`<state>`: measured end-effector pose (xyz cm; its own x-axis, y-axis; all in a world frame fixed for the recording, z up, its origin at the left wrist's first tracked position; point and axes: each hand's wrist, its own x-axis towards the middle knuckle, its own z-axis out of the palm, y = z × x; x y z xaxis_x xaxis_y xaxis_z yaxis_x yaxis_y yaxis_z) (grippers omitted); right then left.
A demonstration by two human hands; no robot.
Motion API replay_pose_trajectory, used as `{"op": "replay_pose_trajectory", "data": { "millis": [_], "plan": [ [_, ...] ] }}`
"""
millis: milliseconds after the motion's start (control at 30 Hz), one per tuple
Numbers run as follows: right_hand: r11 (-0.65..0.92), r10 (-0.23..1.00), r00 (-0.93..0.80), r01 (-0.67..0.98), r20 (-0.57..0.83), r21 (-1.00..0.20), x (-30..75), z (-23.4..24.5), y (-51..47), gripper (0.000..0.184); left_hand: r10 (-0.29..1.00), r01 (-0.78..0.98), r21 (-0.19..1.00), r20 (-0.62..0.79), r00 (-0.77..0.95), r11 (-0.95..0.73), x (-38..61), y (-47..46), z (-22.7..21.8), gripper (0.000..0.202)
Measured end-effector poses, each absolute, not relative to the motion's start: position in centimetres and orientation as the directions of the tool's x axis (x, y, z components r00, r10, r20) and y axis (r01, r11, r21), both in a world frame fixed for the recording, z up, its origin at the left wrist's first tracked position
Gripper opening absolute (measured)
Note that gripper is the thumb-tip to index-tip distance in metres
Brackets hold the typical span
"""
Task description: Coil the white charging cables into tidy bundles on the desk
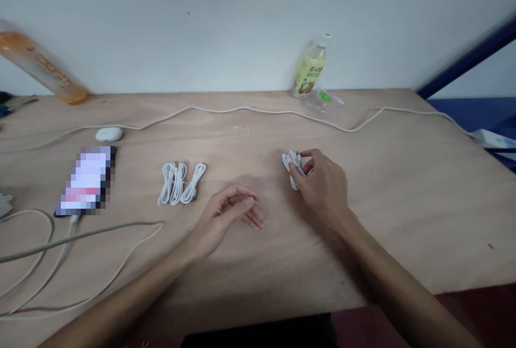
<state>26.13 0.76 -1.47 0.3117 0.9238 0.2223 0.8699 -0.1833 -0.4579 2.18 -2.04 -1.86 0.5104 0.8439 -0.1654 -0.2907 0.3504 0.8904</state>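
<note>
A coiled white cable bundle [294,168] is pinched between the thumb and fingers of my right hand [324,184], just over the wooden table. My left hand [229,213] is empty, its fingers loosely curled and apart, above the middle of the table. To the left of it lie three coiled white cable bundles [177,183] side by side, the rightmost one slanted. A few short white scraps, perhaps ties [243,128], lie farther back between my hands.
A phone [86,181] with a plugged-in cable lies left, a white earbud case [108,134] behind it. A long white cord [242,109] crosses the back. An orange bottle [44,68], a yellow-labelled bottle [310,71] and a clear plastic wrapper [325,99] are near the wall.
</note>
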Motion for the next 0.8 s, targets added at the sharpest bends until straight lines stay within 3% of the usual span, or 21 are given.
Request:
{"op": "replay_pose_trajectory", "data": {
  "millis": [267,400,500,567,633,700,800],
  "plan": [
    [-0.122,0.905,0.292,0.876,0.311,-0.466,26.6,-2.6,0.6,0.034,0.839,-0.276,0.897,-0.164,0.518,0.346,2.2,-1.9,-2.1,0.025],
    [-0.033,0.824,0.273,0.898,0.497,-0.439,26.7,-3.0,0.3,0.036,0.837,-0.22,0.92,-0.171,0.519,0.324,2.2,-2.1,-1.9,0.026],
    [0.118,0.731,0.193,0.909,0.654,-0.4,26.5,-2.8,0.0,0.027,0.891,-0.056,0.986,-0.118,0.439,0.158,2.0,-2.4,-1.4,0.023],
    [0.282,0.688,0.069,0.892,0.722,-0.354,26.3,-2.6,-0.2,0.015,0.942,0.152,0.984,0.039,0.332,-0.094,1.7,-2.4,-1.0,0.019],
    [0.465,0.657,-0.109,0.838,0.746,-0.287,25.9,-2.4,-0.6,0.011,0.923,0.394,0.846,0.261,0.283,-0.36,1.0,-2.0,-0.6,0.017],
    [0.611,0.625,-0.289,0.759,0.725,-0.225,25.4,-2.4,-0.9,0.014,0.872,0.599,0.636,0.389,0.296,-0.487,0.3,-1.3,0.1,0.018],
    [0.718,0.581,-0.415,0.666,0.7,-0.202,24.4,-2.7,-1.5,0.015,0.916,0.896,0.315,0.349,0.198,-0.313,-0.5,-0.6,1.3,0.017]
  ]
}}
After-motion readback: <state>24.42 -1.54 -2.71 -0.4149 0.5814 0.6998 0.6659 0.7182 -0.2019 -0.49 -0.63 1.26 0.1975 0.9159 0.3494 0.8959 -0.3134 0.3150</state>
